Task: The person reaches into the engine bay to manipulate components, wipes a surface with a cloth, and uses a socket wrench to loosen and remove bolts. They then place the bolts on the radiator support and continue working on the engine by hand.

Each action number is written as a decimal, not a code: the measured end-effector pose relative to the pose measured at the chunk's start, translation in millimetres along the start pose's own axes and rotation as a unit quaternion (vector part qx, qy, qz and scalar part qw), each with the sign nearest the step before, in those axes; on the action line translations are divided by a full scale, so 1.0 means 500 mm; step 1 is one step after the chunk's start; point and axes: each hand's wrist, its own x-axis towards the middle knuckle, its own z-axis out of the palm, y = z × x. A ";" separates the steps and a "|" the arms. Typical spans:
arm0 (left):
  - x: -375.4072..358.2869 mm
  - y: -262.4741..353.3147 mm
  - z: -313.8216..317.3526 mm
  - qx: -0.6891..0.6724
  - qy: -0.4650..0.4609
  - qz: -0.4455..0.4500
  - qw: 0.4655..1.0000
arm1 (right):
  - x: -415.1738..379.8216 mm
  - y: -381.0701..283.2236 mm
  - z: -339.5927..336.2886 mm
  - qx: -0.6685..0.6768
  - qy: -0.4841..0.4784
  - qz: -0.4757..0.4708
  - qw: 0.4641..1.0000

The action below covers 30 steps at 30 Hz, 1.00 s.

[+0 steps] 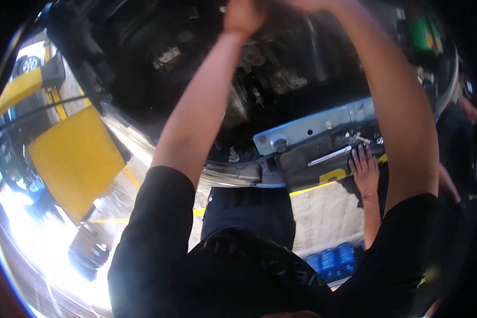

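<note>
Both of my arms reach forward over a dark engine bay (pixel 169 95). My left hand (pixel 245 16) is at the top edge of the view, partly cut off, its fingers hidden. Close by on its right, my right hand (pixel 310 4) is blurred and mostly out of the frame. Whether either one holds anything does not show. Dark engine parts (pixel 254 55) lie below the hands. A light blue metal crossbar (pixel 312 127) runs along the front of the bay.
Another person's hand (pixel 363 167) rests on a dark mat (pixel 302 161) beside a long chrome ratchet-like tool (pixel 329 156) and small metal pieces. A yellow panel (pixel 74 159) stands at left. Blue bottles (pixel 331 261) stand low on the right. Another person (pixel 456 143) is at far right.
</note>
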 end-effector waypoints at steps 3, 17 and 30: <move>-0.019 0.053 0.010 -0.054 0.071 -0.104 0.991 | -0.013 -0.023 -0.026 0.107 -0.086 0.137 0.981; -0.018 0.071 0.027 -0.069 0.088 -0.190 0.975 | -0.009 -0.014 -0.011 0.069 -0.082 0.153 0.982; 0.029 0.076 -0.014 -0.039 0.010 -0.176 0.983 | 0.003 -0.004 -0.020 0.061 -0.086 0.125 0.987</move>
